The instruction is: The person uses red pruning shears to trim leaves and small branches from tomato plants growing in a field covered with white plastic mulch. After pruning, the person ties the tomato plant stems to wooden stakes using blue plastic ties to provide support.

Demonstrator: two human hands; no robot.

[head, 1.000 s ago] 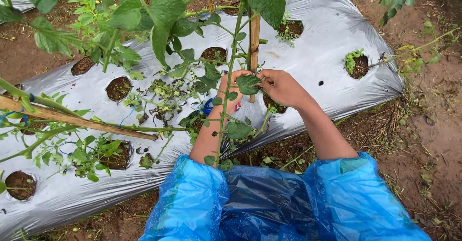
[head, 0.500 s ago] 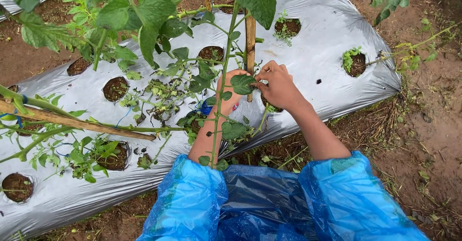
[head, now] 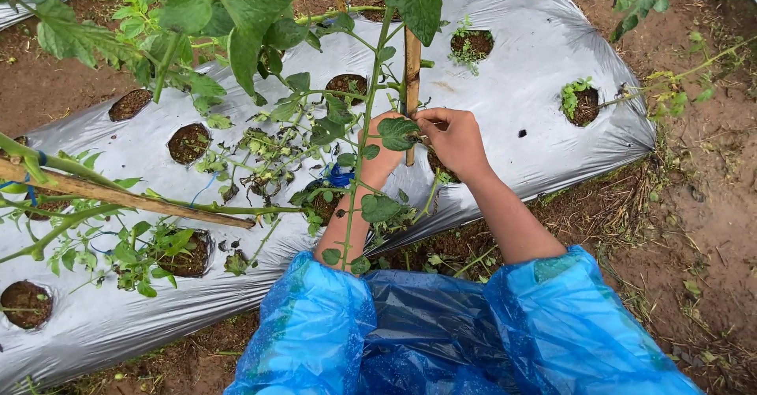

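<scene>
An upright wooden stake [head: 412, 72] rises from a hole in the silver plastic mulch sheet [head: 520, 87]. A thin green plant stem [head: 364, 135] with broad leaves runs up just left of it. My left hand [head: 379, 157] sits behind the stem, partly hidden by a leaf, fingers curled near the stake. My right hand [head: 456, 139] pinches at the stake and stem, fingertips closed. What it pinches is too small to make out. Both arms wear blue plastic raincoat sleeves [head: 441, 332].
A slanted bamboo pole [head: 126, 198] crosses the left side with blue ties [head: 341, 177] nearby. Round planting holes [head: 188, 143] with soil and seedlings dot the sheet. Wet brown soil [head: 694, 206] with weeds lies to the right.
Both hands have shifted slightly up the stake together. The right fingers stay pinched at the stem beside the stake.
</scene>
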